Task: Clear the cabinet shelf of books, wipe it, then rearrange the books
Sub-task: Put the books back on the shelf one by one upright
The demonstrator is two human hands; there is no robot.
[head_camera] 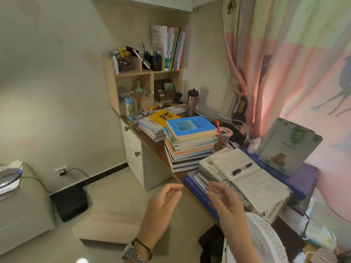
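Both hands loose, grasping nothing: left hand point(167, 196) off the desk's point(152, 143) front edge, right hand point(224, 198) over it. Book stack point(190, 143) mid-desk, more books point(175, 48) on the cabinet shelf point(167, 71) at the far end.

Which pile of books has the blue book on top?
The tall pile in the middle of the desk. Its top book is bright blue. The lower pile behind it has a yellow book on top.
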